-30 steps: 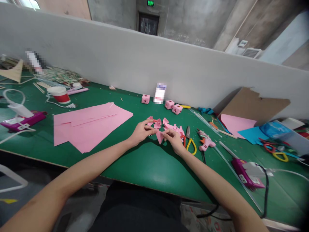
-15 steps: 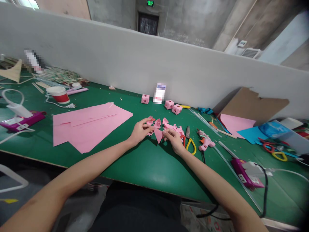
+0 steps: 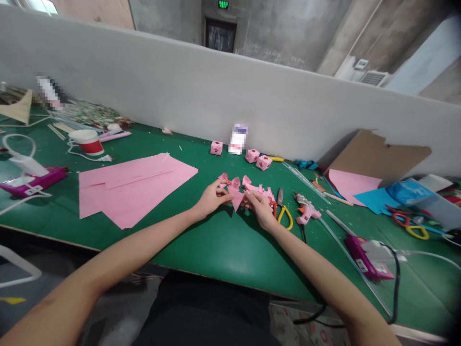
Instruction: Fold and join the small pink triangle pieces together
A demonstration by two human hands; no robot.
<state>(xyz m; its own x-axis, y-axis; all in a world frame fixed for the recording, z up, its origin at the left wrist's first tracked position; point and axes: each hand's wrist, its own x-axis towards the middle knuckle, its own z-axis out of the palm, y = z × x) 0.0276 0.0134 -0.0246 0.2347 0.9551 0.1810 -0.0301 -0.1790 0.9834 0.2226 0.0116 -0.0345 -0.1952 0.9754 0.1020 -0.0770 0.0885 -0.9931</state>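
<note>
Between my two hands hangs a small pink paper triangle, its point facing down over the green table. My left hand pinches its left corner between thumb and fingers. At the opposite corner, my right hand grips the paper with its fingertips. Just beyond lie folded pink paper pieces and a pile of pink scraps. Yellow-handled scissors rest beside my right hand. Farther back sit pink paper cubes with diamond-shaped holes.
Large pink paper sheets lie to the left, near a red-and-white paper cup. A pink glue gun and a purple power strip with cables are on the right. A grey partition borders the table's back.
My left fingers have shifted slightly right along the triangle's upper edge. The triangle has risen a little, and my right hand has barely moved.
</note>
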